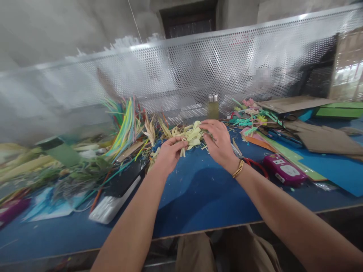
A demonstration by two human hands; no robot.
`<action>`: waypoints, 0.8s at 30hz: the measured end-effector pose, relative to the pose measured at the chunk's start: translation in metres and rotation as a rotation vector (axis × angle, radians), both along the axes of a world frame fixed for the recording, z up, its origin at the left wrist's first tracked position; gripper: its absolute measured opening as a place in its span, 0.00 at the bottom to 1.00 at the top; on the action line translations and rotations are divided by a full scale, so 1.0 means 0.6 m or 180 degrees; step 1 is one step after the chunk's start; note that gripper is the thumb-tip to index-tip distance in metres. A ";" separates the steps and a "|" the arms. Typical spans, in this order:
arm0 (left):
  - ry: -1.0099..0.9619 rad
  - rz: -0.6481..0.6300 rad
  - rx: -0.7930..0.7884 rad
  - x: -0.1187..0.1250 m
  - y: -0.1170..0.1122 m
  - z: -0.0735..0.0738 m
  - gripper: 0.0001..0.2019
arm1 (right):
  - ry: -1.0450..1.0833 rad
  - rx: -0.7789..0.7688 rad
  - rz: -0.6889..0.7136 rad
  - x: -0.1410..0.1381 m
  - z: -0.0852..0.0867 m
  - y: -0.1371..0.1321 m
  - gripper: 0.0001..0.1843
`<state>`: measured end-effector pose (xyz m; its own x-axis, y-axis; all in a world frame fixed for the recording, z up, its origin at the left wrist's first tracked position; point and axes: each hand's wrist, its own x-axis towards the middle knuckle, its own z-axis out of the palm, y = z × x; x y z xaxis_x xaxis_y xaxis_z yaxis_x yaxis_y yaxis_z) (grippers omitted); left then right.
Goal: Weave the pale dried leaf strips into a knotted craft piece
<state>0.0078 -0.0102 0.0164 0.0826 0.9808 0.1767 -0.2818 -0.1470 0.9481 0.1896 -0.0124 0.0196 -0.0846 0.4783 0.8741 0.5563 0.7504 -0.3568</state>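
Observation:
My left hand (170,152) is closed, its thumb and forefinger pinching a bundle of pale yellow-green dried strips (194,133) that look like corn husk. The bundle is held just above the blue tabletop (198,196). On its right side is my right hand (217,140), wearing a gold bracelet, with curved fingers and the thumb apart. Its fingertips are at the strips' edge; I cannot tell whether they touch. Some strips dangle below the left thumb. Behind the hands lie more dried husks (150,130), partly hidden.
Left stand colourful stems (124,122) and a black-and-silver device (116,200). A lidded bottle (213,107) is by the perforated metal screen (195,64). On the right are red-handled scissors (256,166), a purple box-like object (283,170), coloured sheets (329,166) and cardboard (329,139).

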 end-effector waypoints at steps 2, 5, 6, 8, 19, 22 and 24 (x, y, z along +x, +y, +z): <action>0.0081 -0.0188 -0.0072 -0.001 -0.002 0.001 0.09 | -0.0448 0.0098 -0.0227 0.005 0.002 0.003 0.21; 0.0279 -0.0445 -0.0112 -0.003 -0.004 0.003 0.08 | -0.1012 0.0008 -0.0371 0.011 0.001 0.009 0.17; 0.0315 -0.0481 -0.0116 -0.004 -0.004 0.003 0.08 | -0.1159 -0.0059 -0.0381 0.011 -0.001 0.012 0.13; 0.0314 -0.0435 -0.0129 -0.007 -0.002 0.004 0.08 | -0.1388 -0.0216 -0.0387 0.011 -0.003 0.017 0.07; 0.0755 0.0523 -0.0086 -0.011 0.016 -0.014 0.12 | -0.1176 -0.0085 0.0049 -0.004 -0.008 0.004 0.11; 0.0870 0.0573 -0.0030 -0.009 0.013 -0.015 0.11 | -0.0848 -0.0165 0.0224 -0.011 -0.012 0.000 0.09; 0.1043 0.0542 0.0054 -0.008 0.011 -0.015 0.11 | -0.0685 -0.0328 0.0432 -0.015 -0.012 -0.003 0.10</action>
<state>0.0028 -0.0039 0.0073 -0.0267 0.9825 0.1843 0.0662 -0.1822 0.9810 0.1804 -0.0140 0.0122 -0.3325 0.5354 0.7764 0.5245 0.7891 -0.3196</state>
